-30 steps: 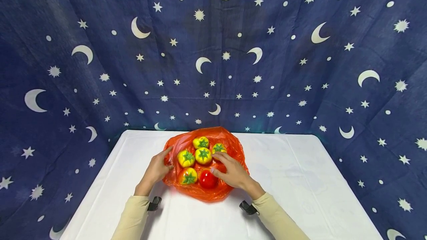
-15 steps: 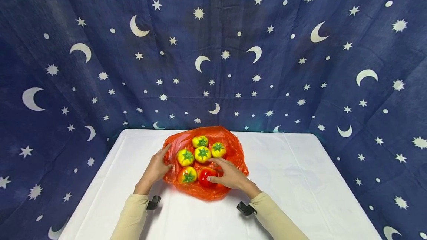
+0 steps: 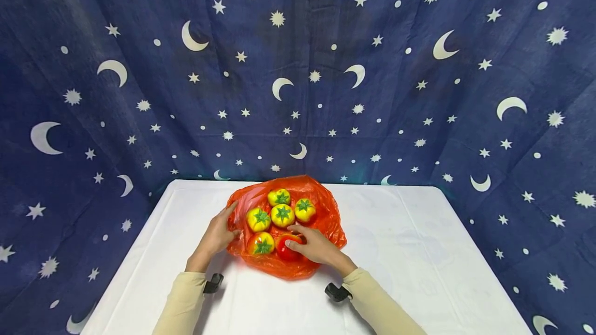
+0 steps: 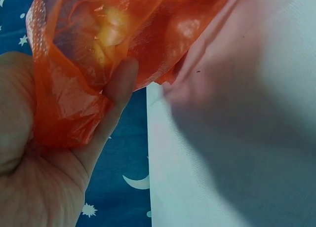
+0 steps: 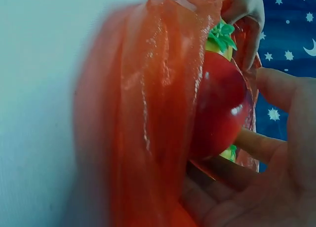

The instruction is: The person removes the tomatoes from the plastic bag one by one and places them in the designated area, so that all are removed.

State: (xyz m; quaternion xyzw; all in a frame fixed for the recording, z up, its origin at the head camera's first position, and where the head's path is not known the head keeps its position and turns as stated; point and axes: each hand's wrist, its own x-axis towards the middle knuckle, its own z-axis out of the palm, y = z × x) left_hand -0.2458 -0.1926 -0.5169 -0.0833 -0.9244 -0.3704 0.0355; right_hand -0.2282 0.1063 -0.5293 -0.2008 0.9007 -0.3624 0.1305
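We're cupping the red fruit (image 5: 219, 108) in our right hand (image 3: 317, 248), fingers and thumb curling round it; it's sitting at the near side of the orange-red bag (image 3: 329, 221). Our left hand (image 3: 216, 234) is holding the bag's left edge. We're reading the fruit as light, firm, slick, probably not fragile; its widest part is looking like the best hold. Versus a second ago, the right hand is sitting nearer us, no longer overlapping the rightmost yellow fruit (image 3: 304, 211).

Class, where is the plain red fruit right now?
In the head view, the plain red fruit is in the orange bag, between a leafy fruit on its left and the right hand.
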